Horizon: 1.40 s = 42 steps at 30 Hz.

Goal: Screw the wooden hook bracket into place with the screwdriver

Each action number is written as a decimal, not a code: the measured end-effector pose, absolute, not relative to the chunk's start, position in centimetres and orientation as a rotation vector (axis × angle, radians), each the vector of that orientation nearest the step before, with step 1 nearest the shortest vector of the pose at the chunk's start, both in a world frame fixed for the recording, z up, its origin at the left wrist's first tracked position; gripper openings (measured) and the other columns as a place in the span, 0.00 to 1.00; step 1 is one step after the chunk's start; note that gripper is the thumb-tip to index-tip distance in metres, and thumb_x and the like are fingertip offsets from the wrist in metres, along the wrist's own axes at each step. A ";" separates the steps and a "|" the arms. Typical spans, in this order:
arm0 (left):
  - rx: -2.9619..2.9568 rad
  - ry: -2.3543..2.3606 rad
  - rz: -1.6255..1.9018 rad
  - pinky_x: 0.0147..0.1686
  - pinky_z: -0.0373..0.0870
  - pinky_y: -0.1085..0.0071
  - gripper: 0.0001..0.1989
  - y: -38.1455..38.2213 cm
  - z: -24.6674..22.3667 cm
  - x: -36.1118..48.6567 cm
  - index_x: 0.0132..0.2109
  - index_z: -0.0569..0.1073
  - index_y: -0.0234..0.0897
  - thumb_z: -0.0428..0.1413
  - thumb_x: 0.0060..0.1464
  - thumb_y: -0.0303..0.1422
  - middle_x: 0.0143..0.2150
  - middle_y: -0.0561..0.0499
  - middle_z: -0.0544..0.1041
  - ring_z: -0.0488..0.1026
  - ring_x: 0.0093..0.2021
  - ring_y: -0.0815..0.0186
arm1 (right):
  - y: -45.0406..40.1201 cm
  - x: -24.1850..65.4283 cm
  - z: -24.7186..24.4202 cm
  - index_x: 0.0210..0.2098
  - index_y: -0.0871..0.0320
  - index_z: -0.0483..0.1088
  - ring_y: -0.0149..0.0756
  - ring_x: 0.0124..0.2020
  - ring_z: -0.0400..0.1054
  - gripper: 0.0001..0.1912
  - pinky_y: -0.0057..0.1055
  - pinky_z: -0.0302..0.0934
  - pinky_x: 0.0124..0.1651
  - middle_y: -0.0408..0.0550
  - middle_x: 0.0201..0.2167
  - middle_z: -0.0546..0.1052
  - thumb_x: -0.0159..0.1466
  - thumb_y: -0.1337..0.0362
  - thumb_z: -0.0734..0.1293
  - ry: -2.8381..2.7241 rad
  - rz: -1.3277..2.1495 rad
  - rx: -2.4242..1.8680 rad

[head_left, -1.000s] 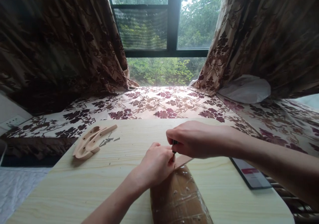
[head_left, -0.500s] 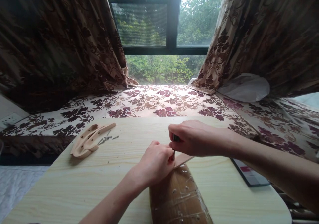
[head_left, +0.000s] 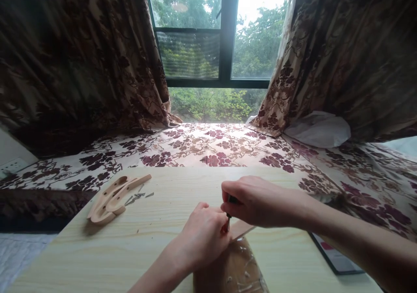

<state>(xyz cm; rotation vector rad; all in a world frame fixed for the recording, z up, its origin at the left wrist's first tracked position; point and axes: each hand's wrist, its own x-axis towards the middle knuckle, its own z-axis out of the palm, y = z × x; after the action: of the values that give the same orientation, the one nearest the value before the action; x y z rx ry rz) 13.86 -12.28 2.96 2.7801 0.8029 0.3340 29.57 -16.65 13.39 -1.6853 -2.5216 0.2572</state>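
My right hand (head_left: 247, 202) is wrapped around the dark handle of a screwdriver (head_left: 229, 218), whose thin metal shaft points down. The tip meets a flat pale wooden piece (head_left: 239, 229), though my fingers hide the exact contact spot. My left hand (head_left: 206, 232) grips the same piece, close beside the shaft. Under it lies a brown block wrapped in clear tape (head_left: 233, 267). To the left on the table, curved wooden parts with holes (head_left: 110, 202) rest together, and several small screws (head_left: 135, 198) are scattered next to them.
The light wood-grain table (head_left: 156, 249) reaches to a ledge with flowered cloth (head_left: 208, 147) below the window. A flat dark-edged object (head_left: 337, 254) lies under my right forearm. A white plastic bag (head_left: 319, 129) sits on the ledge at the right.
The camera view has tilted upward, so everything sits lower in the picture. Both hands keep their places on the screwdriver and the wooden piece.
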 end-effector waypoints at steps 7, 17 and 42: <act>2.774 0.796 0.323 0.40 0.59 0.66 0.09 -12.4 3.2 13.8 0.24 0.70 0.38 0.51 0.50 0.26 0.27 0.55 0.76 0.68 0.29 0.67 | -17.1 29.6 15.6 0.39 0.57 0.72 0.33 0.31 0.68 0.09 0.27 0.52 0.30 0.48 0.34 0.78 0.59 0.67 0.63 -2.708 0.364 -1.552; 2.738 0.833 0.305 0.43 0.59 0.64 0.10 -12.7 3.7 13.8 0.23 0.70 0.38 0.51 0.50 0.25 0.26 0.55 0.76 0.68 0.26 0.69 | -16.6 29.9 14.7 0.39 0.58 0.71 0.33 0.26 0.66 0.10 0.27 0.48 0.26 0.48 0.28 0.78 0.59 0.65 0.62 -2.657 0.275 -1.686; 2.702 0.857 0.259 0.42 0.60 0.64 0.09 -12.7 4.2 14.0 0.24 0.70 0.38 0.50 0.49 0.24 0.27 0.54 0.77 0.69 0.29 0.66 | -16.5 29.9 14.8 0.37 0.57 0.70 0.30 0.24 0.62 0.07 0.26 0.47 0.25 0.45 0.27 0.76 0.59 0.63 0.63 -2.664 0.343 -1.583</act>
<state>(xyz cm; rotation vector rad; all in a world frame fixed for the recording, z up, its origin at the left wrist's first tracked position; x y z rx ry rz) 14.02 -12.73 4.20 2.7019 0.8573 0.2588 29.86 -16.46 14.77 -1.5830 -2.6639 0.3428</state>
